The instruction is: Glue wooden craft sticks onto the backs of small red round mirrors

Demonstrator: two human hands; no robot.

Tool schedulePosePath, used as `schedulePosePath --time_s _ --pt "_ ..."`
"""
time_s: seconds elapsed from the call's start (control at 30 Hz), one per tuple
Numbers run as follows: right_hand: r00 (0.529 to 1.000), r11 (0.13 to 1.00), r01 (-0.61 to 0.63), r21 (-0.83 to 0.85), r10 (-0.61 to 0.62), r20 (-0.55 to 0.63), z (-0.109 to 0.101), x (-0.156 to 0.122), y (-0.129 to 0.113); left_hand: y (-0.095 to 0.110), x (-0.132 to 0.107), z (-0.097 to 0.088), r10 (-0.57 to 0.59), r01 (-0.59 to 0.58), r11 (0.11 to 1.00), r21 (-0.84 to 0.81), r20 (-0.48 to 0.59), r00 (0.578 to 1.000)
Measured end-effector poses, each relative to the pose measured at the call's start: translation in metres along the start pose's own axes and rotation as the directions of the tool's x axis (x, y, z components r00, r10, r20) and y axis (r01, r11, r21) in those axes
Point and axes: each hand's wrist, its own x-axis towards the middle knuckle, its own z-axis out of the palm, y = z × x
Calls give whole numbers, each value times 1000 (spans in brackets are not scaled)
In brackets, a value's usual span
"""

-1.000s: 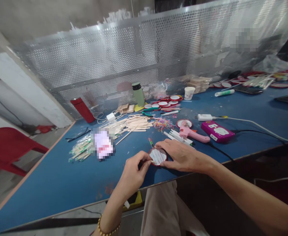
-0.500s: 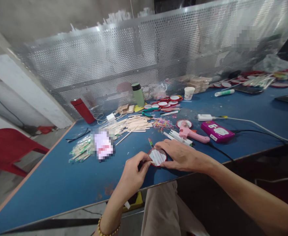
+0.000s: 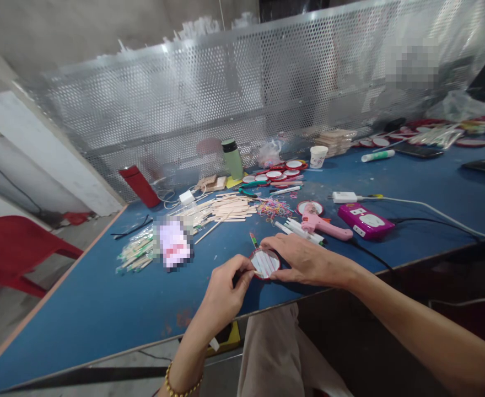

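Note:
A small round red-rimmed disc [image 3: 266, 264] with a pale, striped face lies near the table's front edge, between my hands. My left hand [image 3: 228, 284] pinches at its lower left rim with thumb and forefinger; a small pale tip shows there, too small to name. Curved around the disc's top and right side, my right hand [image 3: 304, 262] grips it between fingers and thumb. A short stick with green and red bands [image 3: 254, 240] pokes out at the disc's top edge. Beyond my right hand are white pens [image 3: 298, 230] and a pink glue gun [image 3: 323, 225].
Loose wooden sticks [image 3: 232, 208] and a heap of colourful rubber bands [image 3: 274, 208] lie mid-table. Bagged sticks [image 3: 139, 251] are at the left. A purple box [image 3: 365, 221] with cables stands right. Behind are a green bottle [image 3: 232, 160], paper cup [image 3: 318, 157] and perforated metal screen [image 3: 184, 99].

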Motion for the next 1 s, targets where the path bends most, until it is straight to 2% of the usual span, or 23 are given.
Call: schedulePosePath --time_s 0.53,1.0 --pt "1000 1000 3 -11 -3 -14 2 0 2 0 -1 1 5 -5 1000 1 -13 1000" --pt "999 1000 9 0 -9 -46 2 0 1 1 4 -2 -37 37 999 17 0 999"
